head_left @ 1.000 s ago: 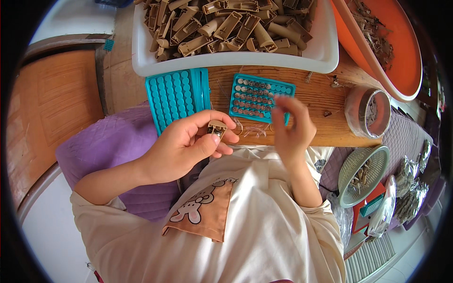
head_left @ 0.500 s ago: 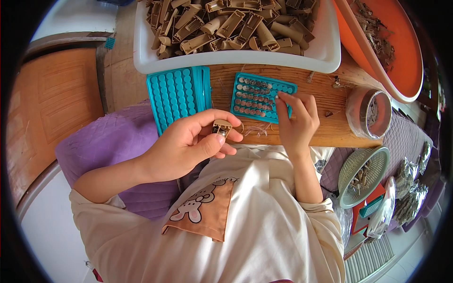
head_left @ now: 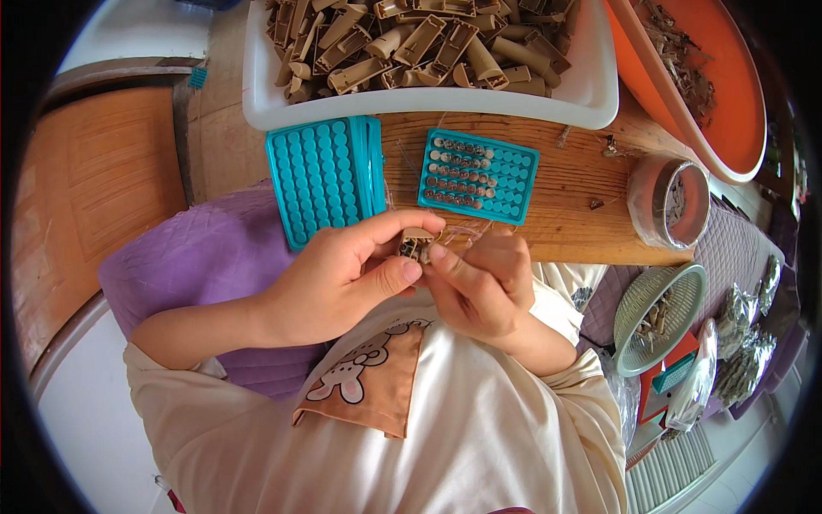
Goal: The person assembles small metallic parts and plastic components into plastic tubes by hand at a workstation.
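Observation:
My left hand (head_left: 342, 274) pinches a small tan plastic housing (head_left: 417, 242) between thumb and fingers, just below the wooden board. My right hand (head_left: 475, 283) meets it from the right, its fingertips on the same piece. What the right fingers hold is too small to tell. Straight above the hands lies a teal tray (head_left: 479, 176) with several rows of small round metal cells and some empty dimples. A stack of empty teal dimpled trays (head_left: 321, 176) sits to its left.
A white bin (head_left: 257, 103) full of tan housings stands at the back. An orange basin (head_left: 736, 111) and a round tin (head_left: 672, 201) are at the right, with a green mesh basket (head_left: 655, 321) below them. The wooden board (head_left: 582, 197) rests over a purple cushion (head_left: 205, 257).
My right hand has come back from the teal cell tray down to the housing in my left hand. The left hand has shifted slightly lower and to the right.

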The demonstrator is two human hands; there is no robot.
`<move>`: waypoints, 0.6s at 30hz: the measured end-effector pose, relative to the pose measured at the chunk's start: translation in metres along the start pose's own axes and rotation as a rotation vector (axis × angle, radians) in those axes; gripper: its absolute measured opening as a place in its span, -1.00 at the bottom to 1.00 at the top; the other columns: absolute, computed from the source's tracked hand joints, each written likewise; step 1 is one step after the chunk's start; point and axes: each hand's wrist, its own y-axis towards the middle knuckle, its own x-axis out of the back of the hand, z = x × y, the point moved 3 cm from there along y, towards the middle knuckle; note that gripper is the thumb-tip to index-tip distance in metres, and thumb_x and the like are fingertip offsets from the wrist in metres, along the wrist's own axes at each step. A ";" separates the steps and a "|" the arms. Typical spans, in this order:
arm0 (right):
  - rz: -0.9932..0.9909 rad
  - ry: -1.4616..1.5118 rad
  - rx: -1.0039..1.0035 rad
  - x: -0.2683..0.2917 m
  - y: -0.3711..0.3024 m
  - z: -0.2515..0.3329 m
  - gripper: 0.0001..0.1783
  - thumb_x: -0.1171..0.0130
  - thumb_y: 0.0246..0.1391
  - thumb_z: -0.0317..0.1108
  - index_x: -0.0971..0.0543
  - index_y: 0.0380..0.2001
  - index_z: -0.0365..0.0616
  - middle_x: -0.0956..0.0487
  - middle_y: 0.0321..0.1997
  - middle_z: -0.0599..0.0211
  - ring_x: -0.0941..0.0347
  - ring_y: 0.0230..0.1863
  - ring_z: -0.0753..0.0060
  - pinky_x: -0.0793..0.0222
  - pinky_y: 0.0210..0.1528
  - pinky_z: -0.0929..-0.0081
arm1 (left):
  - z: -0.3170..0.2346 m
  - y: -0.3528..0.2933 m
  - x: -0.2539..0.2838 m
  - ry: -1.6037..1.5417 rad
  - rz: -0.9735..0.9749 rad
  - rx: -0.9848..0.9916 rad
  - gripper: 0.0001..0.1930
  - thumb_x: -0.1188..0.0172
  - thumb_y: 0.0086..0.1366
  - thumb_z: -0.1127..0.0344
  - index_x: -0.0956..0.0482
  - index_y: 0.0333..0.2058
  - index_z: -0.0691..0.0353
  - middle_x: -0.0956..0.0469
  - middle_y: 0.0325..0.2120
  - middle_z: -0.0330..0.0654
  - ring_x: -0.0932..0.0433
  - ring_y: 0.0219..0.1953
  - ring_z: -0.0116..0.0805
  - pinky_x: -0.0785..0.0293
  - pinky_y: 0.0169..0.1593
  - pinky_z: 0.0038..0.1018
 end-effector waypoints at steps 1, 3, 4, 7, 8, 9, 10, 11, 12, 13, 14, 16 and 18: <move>0.000 0.000 0.000 -0.001 0.000 0.001 -0.74 -0.26 -0.48 -0.56 -0.52 -0.53 -0.17 -0.33 -0.57 0.42 -0.25 -0.59 0.49 -0.16 -0.66 0.63 | 0.000 -0.001 -0.001 0.000 -0.001 0.000 -0.63 0.12 0.23 0.32 -0.15 0.00 0.27 -0.35 -0.26 -0.27 -0.36 -0.25 -0.59 -0.36 -0.16 -0.61; -0.009 0.037 -0.038 -0.003 -0.002 0.002 -0.75 -0.25 -0.46 -0.56 -0.52 -0.53 -0.18 -0.34 -0.56 0.42 -0.26 -0.58 0.48 -0.16 -0.66 0.62 | 0.001 -0.002 -0.001 0.078 -0.037 0.003 -0.64 0.11 0.22 0.33 -0.17 -0.01 0.28 -0.37 -0.29 -0.27 -0.37 -0.28 -0.59 -0.36 -0.19 -0.62; -0.010 0.037 -0.039 -0.003 -0.002 0.002 -0.75 -0.25 -0.46 -0.56 -0.52 -0.53 -0.18 -0.34 -0.56 0.42 -0.26 -0.58 0.48 -0.16 -0.66 0.62 | 0.000 -0.002 -0.001 0.078 -0.037 0.003 -0.64 0.11 0.22 0.33 -0.17 -0.01 0.28 -0.37 -0.29 -0.27 -0.37 -0.28 -0.59 -0.36 -0.19 -0.62; 0.026 0.102 -0.101 -0.005 0.000 0.000 -0.76 -0.26 -0.44 -0.55 -0.52 -0.53 -0.18 -0.35 -0.55 0.41 -0.26 -0.58 0.49 -0.16 -0.65 0.62 | -0.003 -0.003 0.002 0.263 -0.061 0.029 -0.68 0.11 0.22 0.37 -0.21 -0.05 0.31 -0.40 -0.31 -0.24 -0.39 -0.31 -0.59 -0.36 -0.22 -0.63; 0.064 0.155 -0.143 -0.006 0.001 -0.001 -0.78 -0.25 -0.43 -0.55 -0.51 -0.54 -0.18 -0.36 -0.54 0.40 -0.27 -0.57 0.48 -0.18 -0.63 0.62 | -0.004 -0.003 0.004 0.319 -0.064 -0.022 -0.69 0.11 0.21 0.37 -0.23 -0.07 0.32 -0.42 -0.33 -0.23 -0.41 -0.32 -0.58 -0.37 -0.24 -0.64; 0.105 0.211 -0.185 -0.007 0.002 -0.003 -0.79 -0.25 -0.41 -0.55 -0.50 -0.55 -0.18 -0.36 -0.53 0.39 -0.27 -0.56 0.48 -0.19 -0.60 0.61 | -0.004 -0.003 0.005 0.374 -0.069 -0.074 -0.70 0.11 0.21 0.36 -0.25 -0.09 0.34 -0.44 -0.35 -0.21 -0.43 -0.33 -0.57 -0.37 -0.25 -0.64; 0.108 0.210 -0.184 -0.005 0.005 -0.003 -0.79 -0.25 -0.41 -0.55 -0.50 -0.55 -0.18 -0.36 -0.53 0.39 -0.27 -0.56 0.48 -0.19 -0.60 0.61 | -0.004 -0.004 0.007 0.371 -0.070 -0.075 -0.70 0.11 0.21 0.36 -0.25 -0.09 0.34 -0.44 -0.35 -0.21 -0.43 -0.33 -0.57 -0.37 -0.25 -0.64; 0.188 0.287 -0.283 -0.005 0.009 -0.005 -0.78 -0.26 -0.40 -0.54 -0.49 -0.54 -0.17 -0.36 -0.53 0.40 -0.27 -0.54 0.48 -0.20 -0.57 0.61 | -0.003 -0.004 0.008 0.365 -0.043 -0.039 -0.73 0.12 0.20 0.37 -0.27 -0.13 0.34 -0.45 -0.37 -0.20 -0.45 -0.34 -0.55 -0.38 -0.27 -0.64; 0.260 0.369 -0.387 -0.002 0.011 -0.008 -0.77 -0.26 -0.39 -0.52 -0.47 -0.53 -0.17 -0.36 -0.53 0.40 -0.27 -0.52 0.48 -0.21 -0.53 0.61 | -0.003 -0.002 0.006 0.365 -0.016 0.005 -0.75 0.13 0.19 0.38 -0.28 -0.16 0.34 -0.46 -0.39 -0.19 -0.47 -0.34 -0.52 -0.39 -0.29 -0.63; 0.256 0.371 -0.392 0.003 0.012 -0.010 -0.77 -0.26 -0.39 -0.52 -0.47 -0.53 -0.17 -0.36 -0.53 0.40 -0.27 -0.52 0.48 -0.21 -0.53 0.61 | -0.004 0.000 0.005 0.368 -0.014 0.012 -0.75 0.13 0.19 0.38 -0.28 -0.16 0.34 -0.46 -0.39 -0.19 -0.47 -0.34 -0.52 -0.39 -0.29 -0.63; 0.342 0.514 -0.591 0.003 0.010 -0.016 -0.75 -0.26 -0.38 -0.51 -0.45 -0.51 -0.16 -0.35 -0.53 0.40 -0.26 -0.51 0.49 -0.21 -0.51 0.61 | -0.005 0.002 0.002 0.382 0.039 0.013 -0.77 0.15 0.18 0.40 -0.29 -0.19 0.34 -0.47 -0.41 -0.19 -0.48 -0.35 -0.51 -0.40 -0.31 -0.62; 0.564 0.621 -0.743 0.002 0.010 -0.020 -0.68 -0.29 -0.37 -0.45 -0.42 -0.45 -0.14 -0.33 -0.54 0.40 -0.25 -0.50 0.51 -0.20 -0.48 0.64 | -0.001 0.001 0.000 0.387 0.088 0.000 -0.79 0.17 0.17 0.42 -0.30 -0.23 0.34 -0.48 -0.44 -0.19 -0.50 -0.36 -0.49 -0.40 -0.33 -0.61; 0.612 0.707 -0.757 0.011 0.010 -0.032 -0.69 -0.28 -0.36 -0.44 -0.42 -0.44 -0.15 -0.34 -0.54 0.39 -0.26 -0.50 0.50 -0.20 -0.48 0.63 | 0.003 -0.001 -0.004 0.232 0.112 0.054 -0.82 0.23 0.13 0.47 -0.29 -0.27 0.32 -0.44 -0.43 -0.20 -0.48 -0.36 -0.49 -0.40 -0.30 -0.60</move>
